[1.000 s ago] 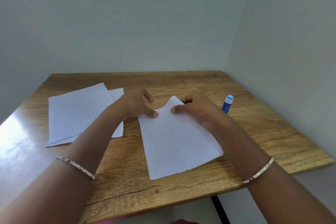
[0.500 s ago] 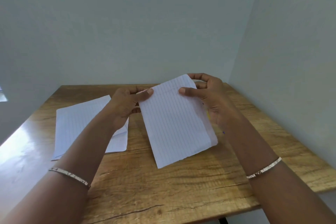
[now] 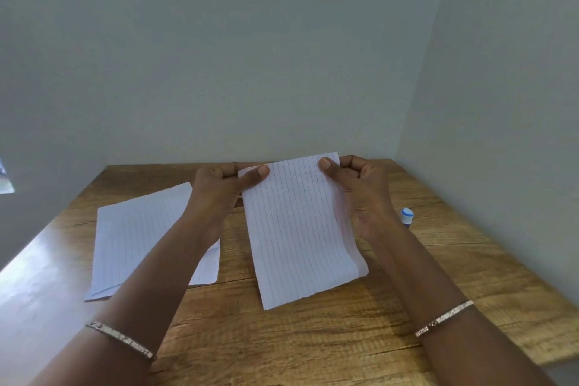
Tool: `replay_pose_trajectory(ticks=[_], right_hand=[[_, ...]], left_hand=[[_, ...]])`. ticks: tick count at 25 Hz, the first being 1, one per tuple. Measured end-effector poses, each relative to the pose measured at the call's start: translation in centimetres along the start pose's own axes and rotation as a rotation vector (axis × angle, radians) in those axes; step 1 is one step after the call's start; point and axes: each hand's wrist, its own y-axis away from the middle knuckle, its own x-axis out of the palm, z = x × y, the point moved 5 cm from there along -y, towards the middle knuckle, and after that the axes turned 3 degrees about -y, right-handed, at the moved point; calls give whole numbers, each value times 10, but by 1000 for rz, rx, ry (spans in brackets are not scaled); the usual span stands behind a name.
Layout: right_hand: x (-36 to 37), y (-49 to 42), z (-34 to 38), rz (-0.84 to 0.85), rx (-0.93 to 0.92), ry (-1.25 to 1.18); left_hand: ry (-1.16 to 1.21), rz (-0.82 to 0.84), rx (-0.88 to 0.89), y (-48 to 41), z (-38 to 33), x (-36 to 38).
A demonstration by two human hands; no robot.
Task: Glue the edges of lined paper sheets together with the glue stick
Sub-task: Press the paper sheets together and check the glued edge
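Note:
I hold a lined paper sheet point(image 3: 300, 235) up off the wooden table point(image 3: 313, 338), tilted toward me, with a second layer showing along its right edge. My left hand point(image 3: 219, 191) pinches its top left corner. My right hand point(image 3: 360, 188) pinches its top right corner. A stack of other lined sheets point(image 3: 138, 235) lies flat on the table to the left, partly hidden by my left forearm. The glue stick point(image 3: 406, 216), blue with a white cap, stands on the table just right of my right hand.
Grey walls close the table in at the back and on the right. The table's front edge and right edge lie close to my forearms. A bracelet sits on each wrist.
The sheet lay flat on the table a second ago with both hands at its far edge. Both hands have lifted it by the top corners, and the camera has tilted upward.

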Motion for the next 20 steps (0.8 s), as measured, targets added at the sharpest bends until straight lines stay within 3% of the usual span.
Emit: replay_pose_trajectory(ticks=[5,11,15,20], right_hand=[[-2,-2,-3,-24,-28,4],[-1,0,-3,-30,-18,20],[0,1,-3,-1,118,-40],[8,5,4,109,132,-97]], left_hand=[[7,16,-99,1,8,8],[-60,-88,11,3,2,7],[-149,-90,50,5,1,8],[-319,-69,246,10,-6,15]])
